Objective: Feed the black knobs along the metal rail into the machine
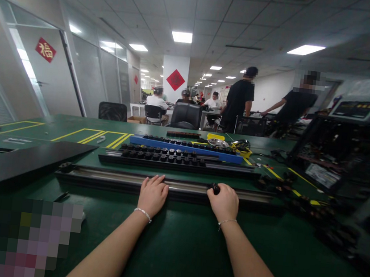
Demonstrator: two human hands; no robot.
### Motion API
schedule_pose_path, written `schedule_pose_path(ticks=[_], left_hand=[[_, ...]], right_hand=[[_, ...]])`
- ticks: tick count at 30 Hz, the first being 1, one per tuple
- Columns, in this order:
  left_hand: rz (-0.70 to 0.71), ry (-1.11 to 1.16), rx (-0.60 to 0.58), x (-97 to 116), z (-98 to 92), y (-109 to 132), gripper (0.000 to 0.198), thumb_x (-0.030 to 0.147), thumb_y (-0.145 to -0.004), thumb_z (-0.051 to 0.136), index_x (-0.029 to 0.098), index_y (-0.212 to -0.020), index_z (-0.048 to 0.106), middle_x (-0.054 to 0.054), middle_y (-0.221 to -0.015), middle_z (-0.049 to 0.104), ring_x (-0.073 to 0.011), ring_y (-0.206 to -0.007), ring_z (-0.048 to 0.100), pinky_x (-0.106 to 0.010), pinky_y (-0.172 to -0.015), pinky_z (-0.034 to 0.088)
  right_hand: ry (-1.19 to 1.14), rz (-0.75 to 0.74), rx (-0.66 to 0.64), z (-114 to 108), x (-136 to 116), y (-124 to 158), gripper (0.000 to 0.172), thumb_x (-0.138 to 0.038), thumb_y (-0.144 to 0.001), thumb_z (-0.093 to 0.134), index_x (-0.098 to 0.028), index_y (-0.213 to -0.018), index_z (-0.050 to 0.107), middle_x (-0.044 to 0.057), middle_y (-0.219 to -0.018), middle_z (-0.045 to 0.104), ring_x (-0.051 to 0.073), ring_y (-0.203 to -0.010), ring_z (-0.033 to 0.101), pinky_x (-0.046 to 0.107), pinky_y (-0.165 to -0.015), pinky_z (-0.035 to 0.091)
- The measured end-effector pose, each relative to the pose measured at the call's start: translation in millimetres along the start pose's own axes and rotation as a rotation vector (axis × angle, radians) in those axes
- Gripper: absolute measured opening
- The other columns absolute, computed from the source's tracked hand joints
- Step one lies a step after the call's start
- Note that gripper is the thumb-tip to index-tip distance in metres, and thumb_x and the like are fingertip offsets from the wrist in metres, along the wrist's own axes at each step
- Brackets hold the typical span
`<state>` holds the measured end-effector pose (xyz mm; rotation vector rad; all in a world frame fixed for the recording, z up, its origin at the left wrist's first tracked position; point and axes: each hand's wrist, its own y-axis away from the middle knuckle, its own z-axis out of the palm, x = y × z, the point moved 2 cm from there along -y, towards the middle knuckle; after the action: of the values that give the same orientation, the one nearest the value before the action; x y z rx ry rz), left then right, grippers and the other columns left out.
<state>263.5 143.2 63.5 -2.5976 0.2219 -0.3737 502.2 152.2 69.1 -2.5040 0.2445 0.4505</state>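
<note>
Two bare hands work a long black rail [184,197] across a green table [174,254]: left hand [154,193] laid over it, fingers extended, right hand [226,202] closed around a small black part [214,188]. Apparently positioning that part calls for steady guidance; a roller-lined rail [228,173] crowds the far side.
</note>
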Motion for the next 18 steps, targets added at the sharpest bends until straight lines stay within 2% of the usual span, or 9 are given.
schedule_pose_path(ticks=[18], left_hand=[[0.006, 0.02, -0.004, -1, 0.5, 0, 0.034, 0.034, -0.088, 0.036, 0.026, -0.081, 0.068, -0.001, -0.127, 0.057, -0.0222, -0.122, 0.046, -0.048, -0.105, 0.026]], right_hand=[[0.039, 0.06, -0.011, -11, 20, -6, 0.028, -0.035, -0.074, 0.044, -0.016, -0.082, 0.063, 0.008, -0.085, 0.064, 0.022, -0.086, 0.054, 0.031, -0.078, 0.036]])
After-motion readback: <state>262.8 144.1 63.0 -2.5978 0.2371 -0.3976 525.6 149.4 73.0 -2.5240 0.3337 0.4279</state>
